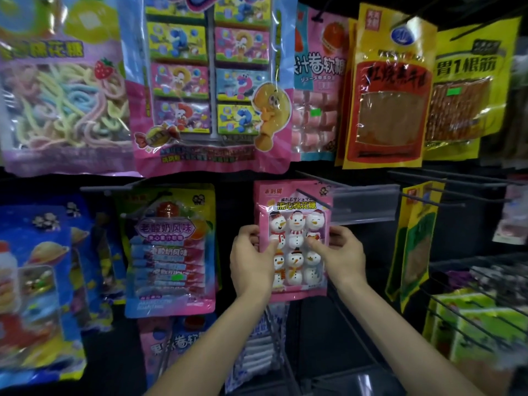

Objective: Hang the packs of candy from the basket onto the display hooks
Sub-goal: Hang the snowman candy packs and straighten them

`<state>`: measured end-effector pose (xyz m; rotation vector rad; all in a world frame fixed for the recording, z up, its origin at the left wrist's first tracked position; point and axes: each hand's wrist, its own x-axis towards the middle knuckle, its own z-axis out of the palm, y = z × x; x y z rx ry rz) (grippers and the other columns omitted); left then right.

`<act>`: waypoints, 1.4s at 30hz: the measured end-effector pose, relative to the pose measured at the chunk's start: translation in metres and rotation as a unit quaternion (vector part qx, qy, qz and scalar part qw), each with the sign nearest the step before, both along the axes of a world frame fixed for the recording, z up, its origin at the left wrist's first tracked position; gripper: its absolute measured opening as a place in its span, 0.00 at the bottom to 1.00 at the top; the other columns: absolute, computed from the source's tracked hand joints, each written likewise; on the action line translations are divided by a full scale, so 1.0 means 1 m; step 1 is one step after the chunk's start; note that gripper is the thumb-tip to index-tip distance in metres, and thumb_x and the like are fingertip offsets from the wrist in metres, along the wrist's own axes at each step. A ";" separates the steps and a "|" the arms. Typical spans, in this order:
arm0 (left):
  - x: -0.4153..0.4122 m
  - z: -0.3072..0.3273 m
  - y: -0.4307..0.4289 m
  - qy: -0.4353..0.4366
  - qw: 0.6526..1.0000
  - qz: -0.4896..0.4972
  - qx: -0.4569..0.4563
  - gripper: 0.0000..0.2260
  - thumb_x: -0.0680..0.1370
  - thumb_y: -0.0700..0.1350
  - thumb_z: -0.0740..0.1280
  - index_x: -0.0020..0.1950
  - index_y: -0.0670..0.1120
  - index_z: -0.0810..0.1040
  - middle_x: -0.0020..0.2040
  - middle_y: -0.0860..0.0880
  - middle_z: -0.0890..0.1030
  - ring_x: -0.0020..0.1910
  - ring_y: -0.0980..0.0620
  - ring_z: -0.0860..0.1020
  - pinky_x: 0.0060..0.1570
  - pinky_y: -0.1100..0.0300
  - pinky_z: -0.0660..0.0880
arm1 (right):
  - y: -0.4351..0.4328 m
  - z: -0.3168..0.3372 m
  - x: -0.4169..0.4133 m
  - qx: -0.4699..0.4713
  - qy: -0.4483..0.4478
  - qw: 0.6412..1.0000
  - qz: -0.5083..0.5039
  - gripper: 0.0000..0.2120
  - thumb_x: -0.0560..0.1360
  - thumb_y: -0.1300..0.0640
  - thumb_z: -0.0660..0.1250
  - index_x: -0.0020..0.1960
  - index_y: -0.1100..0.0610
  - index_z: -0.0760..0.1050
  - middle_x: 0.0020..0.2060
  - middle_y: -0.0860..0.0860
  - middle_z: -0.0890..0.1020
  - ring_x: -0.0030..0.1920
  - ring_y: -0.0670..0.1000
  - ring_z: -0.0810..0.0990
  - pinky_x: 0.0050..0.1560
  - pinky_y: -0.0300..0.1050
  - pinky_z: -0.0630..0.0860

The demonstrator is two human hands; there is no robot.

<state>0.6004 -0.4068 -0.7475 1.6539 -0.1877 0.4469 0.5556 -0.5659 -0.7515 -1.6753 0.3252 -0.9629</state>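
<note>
A pink pack of snowman marshmallow candy (294,212) is held upright in front of the dark display wall, near the middle of the head view. My left hand (251,258) grips its left edge, thumb across the front. My right hand (340,252) grips its right edge the same way. A thin metal display hook (314,200) slants across the top of the pack; whether it passes through the pack's hang hole I cannot tell. The basket is out of view.
Hanging packs crowd the wall: rope candy (63,90) top left, a big pink box pack (211,81), yellow snack packs (388,90) top right, a blue-and-pink pack (171,252) to the left. Bare hooks (445,192) and a clear price rail (365,204) jut out to the right.
</note>
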 end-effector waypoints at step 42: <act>-0.130 0.000 0.116 -0.131 0.875 -0.070 0.461 0.29 0.81 0.61 0.64 0.81 0.55 0.64 0.75 0.54 0.67 0.73 0.52 0.68 0.69 0.57 0.71 | 0.071 0.007 -0.161 -0.292 0.119 0.947 0.053 0.27 0.75 0.50 0.77 0.72 0.45 0.73 0.59 0.37 0.73 0.57 0.35 0.73 0.55 0.26 0.68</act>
